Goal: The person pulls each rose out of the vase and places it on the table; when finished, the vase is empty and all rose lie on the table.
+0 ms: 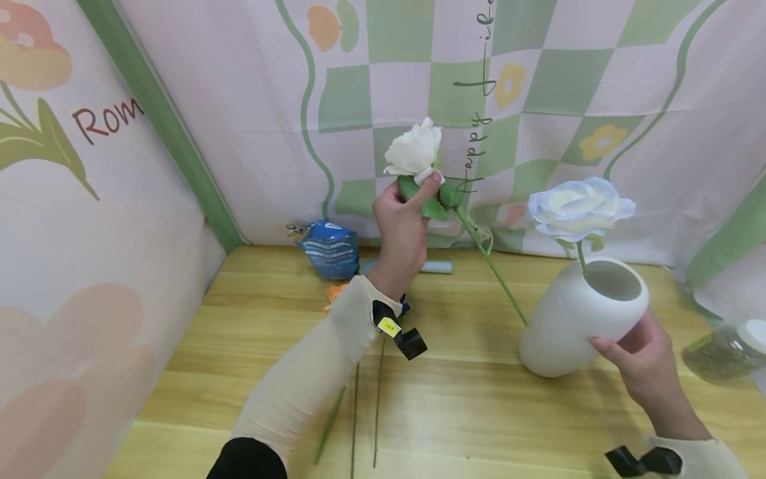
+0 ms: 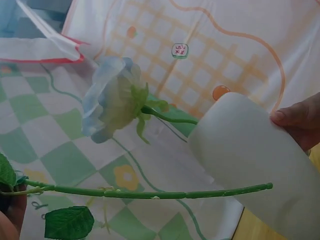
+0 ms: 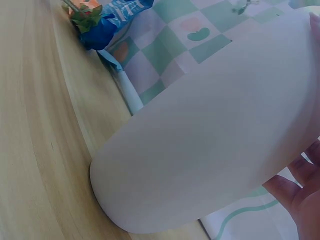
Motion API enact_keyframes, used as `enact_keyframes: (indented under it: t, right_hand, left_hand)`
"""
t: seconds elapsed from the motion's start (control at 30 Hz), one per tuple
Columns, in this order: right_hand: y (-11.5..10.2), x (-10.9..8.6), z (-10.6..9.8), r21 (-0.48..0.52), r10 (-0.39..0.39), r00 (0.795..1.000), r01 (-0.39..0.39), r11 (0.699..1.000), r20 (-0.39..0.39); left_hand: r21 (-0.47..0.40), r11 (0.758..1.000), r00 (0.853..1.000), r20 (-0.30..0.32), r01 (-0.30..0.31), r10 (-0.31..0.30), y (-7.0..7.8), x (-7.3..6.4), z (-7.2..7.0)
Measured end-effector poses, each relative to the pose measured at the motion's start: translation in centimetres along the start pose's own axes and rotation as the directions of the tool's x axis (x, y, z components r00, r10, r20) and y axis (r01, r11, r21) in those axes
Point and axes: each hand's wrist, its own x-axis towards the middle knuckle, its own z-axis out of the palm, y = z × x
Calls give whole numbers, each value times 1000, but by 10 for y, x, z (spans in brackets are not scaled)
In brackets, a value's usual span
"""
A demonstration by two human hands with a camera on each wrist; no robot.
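My left hand (image 1: 402, 229) pinches a white artificial rose (image 1: 413, 148) just below its bloom, thumb toward me. Its green stem (image 2: 150, 193) slants down to the right in the head view, the lower end overlapping the side of a white vase (image 1: 559, 332). With thumb at the front and fingers behind, my right hand (image 1: 649, 366) grips the vase, which leans over with its mouth up and to the right. A pale blue rose (image 1: 580, 207) stands in the vase, its bloom above the rim and its lower stem hidden inside.
Behind my left forearm lie an orange flower (image 1: 334, 296) and a dark blue flower (image 3: 99, 34), stems toward me. A blue bag (image 1: 330, 249) and a light blue roll (image 1: 435, 267) sit at the table's back edge. A white-lidded jar (image 1: 721, 352) stands far right.
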Motion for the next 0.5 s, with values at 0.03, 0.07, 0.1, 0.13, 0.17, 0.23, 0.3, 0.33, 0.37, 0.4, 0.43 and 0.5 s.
enact_keyframes:
  t: [0.03,0.07,0.1,0.13,0.17,0.23,0.3,0.33,0.37,0.4,0.43,0.5]
  right_hand:
    - [0,0,0,1,-1,1000,1,1000,0]
    - [0,0,0,3,-2,1000,2,1000,1]
    - [0,0,0,7,-4,1000,4,1000,1]
    - [0,0,1,8,-5,1000,5,1000,2]
    - [0,-1,1,10,-6,1000,6,1000,2]
    - [0,-1,1,21,-9,1000,9,1000,4]
    - [0,-1,1,27,-12,1000,11,1000,3]
    - [0,-1,1,25,-11,1000,11,1000,2]
    - [0,-1,1,24,-10,1000,10,1000,1]
    - [0,-1,1,22,-10,1000,10,1000,0]
    - [0,-1,1,20,-8,1000,8,1000,0]
    - [-1,-1,2,13,-1,1000,1,1000,-1]
  left_hand:
    - [10,1000,1000,-3,14,-14,-3,0,-2]
    - [24,999,1000,-9,27,-27,-5,0,-3]
    - [28,999,999,-18,38,-37,-7,0,-5]
    - [32,999,999,-22,44,-43,-9,0,-7]
    - [36,998,999,-25,47,-46,-11,1,-9]
    - [43,998,998,-33,51,-50,-13,1,-14]
    - [62,996,997,-38,64,-62,-15,1,-18]
    - [75,995,997,-36,69,-66,-16,1,-20]
    - [87,993,996,-39,79,-76,-17,1,-23]
    - [103,991,995,-41,89,-85,-19,1,-25]
    - [122,987,994,-44,102,-97,-20,0,-27]
    - [156,980,992,-48,126,-120,-25,-1,-31]
